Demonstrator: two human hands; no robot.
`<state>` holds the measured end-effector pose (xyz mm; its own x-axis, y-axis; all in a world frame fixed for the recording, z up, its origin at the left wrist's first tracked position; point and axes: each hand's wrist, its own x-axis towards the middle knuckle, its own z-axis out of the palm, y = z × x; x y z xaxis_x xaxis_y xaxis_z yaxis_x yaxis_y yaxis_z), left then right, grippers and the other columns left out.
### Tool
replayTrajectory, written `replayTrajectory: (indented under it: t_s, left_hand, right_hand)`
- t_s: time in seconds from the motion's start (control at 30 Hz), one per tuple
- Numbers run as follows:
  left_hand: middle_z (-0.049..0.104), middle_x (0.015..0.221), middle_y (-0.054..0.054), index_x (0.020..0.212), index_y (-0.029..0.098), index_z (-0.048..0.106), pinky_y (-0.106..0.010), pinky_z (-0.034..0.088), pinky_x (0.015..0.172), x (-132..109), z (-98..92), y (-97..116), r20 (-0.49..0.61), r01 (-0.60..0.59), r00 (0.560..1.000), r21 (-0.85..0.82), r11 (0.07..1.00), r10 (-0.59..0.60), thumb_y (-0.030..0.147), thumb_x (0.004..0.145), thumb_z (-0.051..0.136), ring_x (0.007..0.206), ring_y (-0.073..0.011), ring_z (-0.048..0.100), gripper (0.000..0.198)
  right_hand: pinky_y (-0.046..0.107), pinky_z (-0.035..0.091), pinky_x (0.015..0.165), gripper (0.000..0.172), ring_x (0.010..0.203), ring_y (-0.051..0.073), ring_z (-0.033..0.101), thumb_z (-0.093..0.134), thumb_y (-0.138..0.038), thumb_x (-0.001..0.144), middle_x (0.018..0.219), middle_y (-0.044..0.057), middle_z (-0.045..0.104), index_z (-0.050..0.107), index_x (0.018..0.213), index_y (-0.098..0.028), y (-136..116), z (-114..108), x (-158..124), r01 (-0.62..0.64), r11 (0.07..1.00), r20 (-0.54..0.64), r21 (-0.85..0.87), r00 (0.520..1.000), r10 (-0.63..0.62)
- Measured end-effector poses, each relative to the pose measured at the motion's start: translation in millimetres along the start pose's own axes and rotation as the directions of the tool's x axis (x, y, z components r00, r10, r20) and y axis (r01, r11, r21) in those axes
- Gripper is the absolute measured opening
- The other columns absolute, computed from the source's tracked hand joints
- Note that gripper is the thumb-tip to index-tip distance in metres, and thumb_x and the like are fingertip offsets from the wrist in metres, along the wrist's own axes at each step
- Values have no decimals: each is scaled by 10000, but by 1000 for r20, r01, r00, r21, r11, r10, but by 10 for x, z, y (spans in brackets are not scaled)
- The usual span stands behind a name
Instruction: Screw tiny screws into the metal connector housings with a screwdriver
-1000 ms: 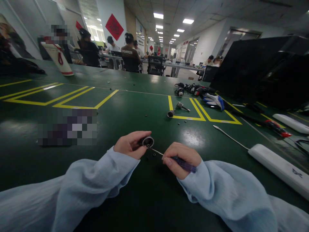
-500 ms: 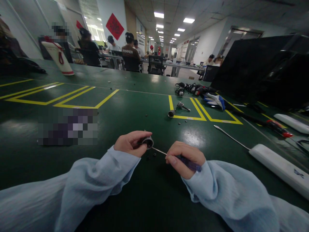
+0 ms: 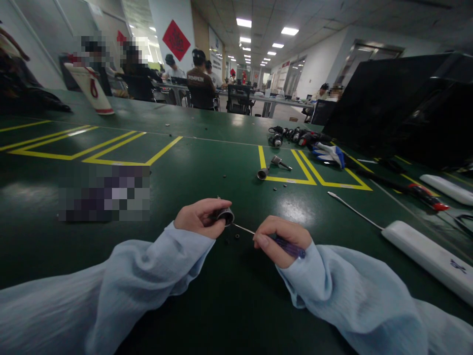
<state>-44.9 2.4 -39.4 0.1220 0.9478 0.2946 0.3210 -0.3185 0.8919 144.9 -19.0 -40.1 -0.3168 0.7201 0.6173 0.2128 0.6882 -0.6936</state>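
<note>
Between the thumb and fingers of my left hand (image 3: 199, 217) is a round, hollow metal part (image 3: 226, 216), its open end facing right and toward me. My right hand (image 3: 283, 239) is closed around the purple handle of a screwdriver (image 3: 290, 247). Its thin shaft points left and reaches the rim of the metal part; whether the tip is inside I cannot tell. On the table just below the part lie small dark nut-like pieces (image 3: 237, 236). Farther off sit a similar metal cup (image 3: 262, 173) and a metal piece with a stem (image 3: 281, 162).
Yellow tape outlines (image 3: 291, 180) mark the green table (image 3: 207, 305). A white-and-blue glove (image 3: 328, 154) and dark cabled parts (image 3: 277, 140) lie at the back right. At right are a white power bank-like box (image 3: 424, 259) with a cable and a red-black tool (image 3: 426, 196). A white cup (image 3: 92, 88) stands back left.
Both hands stay nearly in place. The metal part in my left hand has shifted very slightly up, and my right hand with the screwdriver has moved a touch left.
</note>
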Motion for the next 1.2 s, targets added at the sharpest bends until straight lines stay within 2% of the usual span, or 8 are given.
replayTrajectory:
  t_s: [0.13, 0.33, 0.7, 0.97, 1.2]
  left_hand:
    - [608, 1026, -82, 911, 148, 632, -329, 534, 779, -8, 14, 8, -17, 27, 999, -8, 1000, -27, 166, 612, 553, 891, -198, 606, 310]
    - [618, 994, -85, 898, 154, 638, -309, 551, 730, -8, 39, -20, -36, 5, 999, 12, 1000, -5, 160, 615, 551, 855, -195, 616, 296]
    - [598, 1015, -115, 913, 103, 633, -313, 548, 746, -14, 38, 16, -33, 17, 999, 7, 1000, -16, 154, 607, 561, 865, -205, 617, 318]
    - [587, 1046, -95, 949, 143, 622, -325, 545, 742, 7, 9, -12, -15, 0, 1000, 74, 997, 1, 205, 623, 566, 940, -218, 587, 337]
    - [613, 1014, -100, 947, 114, 618, -333, 515, 804, 25, 8, 4, 1, 17, 1000, -1, 1000, -17, 174, 632, 553, 876, -197, 611, 328]
  right_hand:
    - [247, 427, 499, 112, 511, 107, 525, 531, -201, 740, 554, 10, 574, 580, 643, -172, -4, 0, -1, 9, 1000, -13, -9, 1000, -9]
    - [250, 421, 491, 119, 499, 106, 519, 521, -205, 743, 538, 8, 571, 576, 642, -176, -11, 28, 0, 31, 999, -31, -9, 999, -32]
    - [246, 426, 493, 130, 492, 106, 525, 531, -205, 737, 536, 6, 581, 583, 621, -178, -12, 9, -2, -7, 999, -5, -36, 1000, 7]
    - [249, 421, 481, 138, 482, 107, 516, 528, -207, 735, 526, 8, 581, 582, 612, -178, 9, 36, -1, 20, 998, -26, -55, 999, -21]
    - [249, 425, 507, 134, 493, 102, 516, 518, -199, 740, 534, 10, 585, 579, 624, -174, 43, 72, 5, 56, 994, -27, -89, 998, -59]
